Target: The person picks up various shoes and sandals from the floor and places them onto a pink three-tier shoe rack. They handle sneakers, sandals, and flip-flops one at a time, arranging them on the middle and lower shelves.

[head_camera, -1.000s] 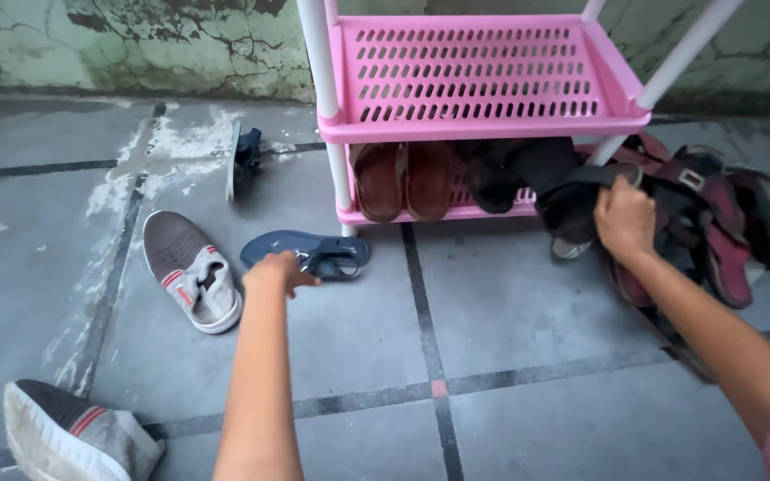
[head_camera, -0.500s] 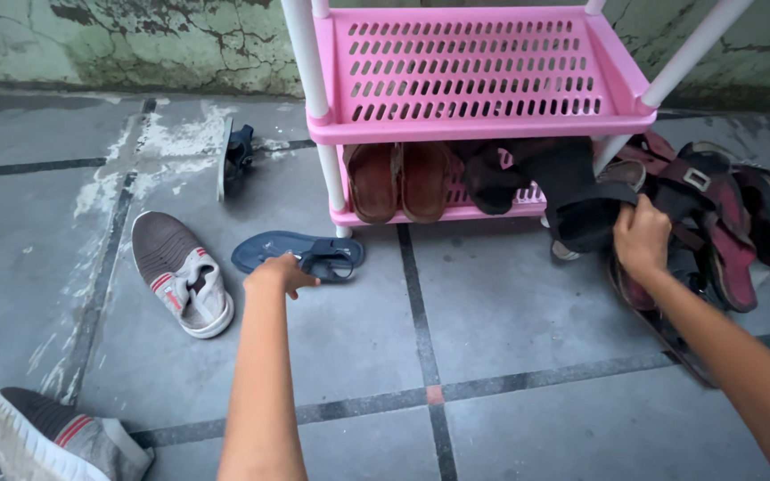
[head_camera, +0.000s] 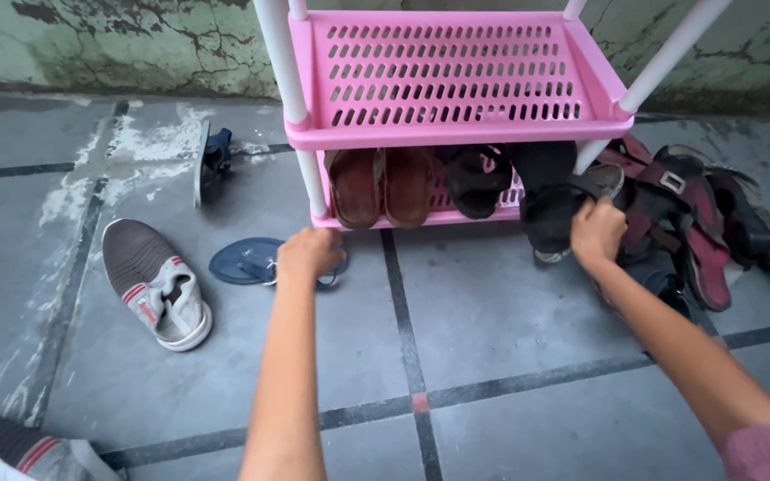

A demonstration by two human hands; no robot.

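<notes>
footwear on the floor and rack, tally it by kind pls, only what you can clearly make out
Grey sneakers: 2
Blue flip-flops: 2, one under the left hand, one on edge by the wall
Brown sandals on the pink rack's bottom shelf: 2
Black sandals: 2, one on the shelf, one in the right hand
Total: 8; the maroon pile is too tangled to count.

Soft, even daylight, rather dim and cool, fills the view with no glare. Shadows are faint: a dark pocket lies under the pink rack, and weak, diffuse ones sit beside the shoe on the floor. Focus is fairly sharp at the centre. The forearms at the bottom edge look stretched by the wide lens.
</notes>
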